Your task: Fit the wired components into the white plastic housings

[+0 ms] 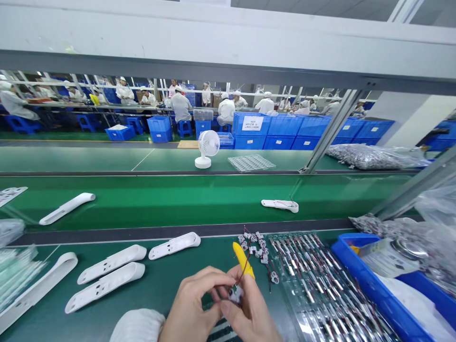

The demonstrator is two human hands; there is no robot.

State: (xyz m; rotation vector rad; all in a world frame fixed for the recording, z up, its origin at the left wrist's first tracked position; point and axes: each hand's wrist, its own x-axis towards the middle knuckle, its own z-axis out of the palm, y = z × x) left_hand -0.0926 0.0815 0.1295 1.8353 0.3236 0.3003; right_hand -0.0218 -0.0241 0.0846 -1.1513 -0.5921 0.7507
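My left hand (197, 301) and my right hand (254, 311) meet at the front centre, fingers closed around a small wired part (235, 293). It has pale grey and green areas and a thin dark red wire rising from it; fingers cover much of it. A yellow tapered piece (242, 259) sticks up at my right fingers; I cannot tell if it is a finger cover or a tool handle. Just beyond lie small grey ring-shaped parts (262, 244) with wires. Left of my hands rest several long white plastic shells (107, 285).
A clear tray (297, 313) of wired metal parts and a blue bin (383, 301) stand on the right. Past the bench edge, a green belt (178, 202) carries white shells. A small white fan (203, 161) stands beyond. A metal post (333, 128) rises at right. People work behind.
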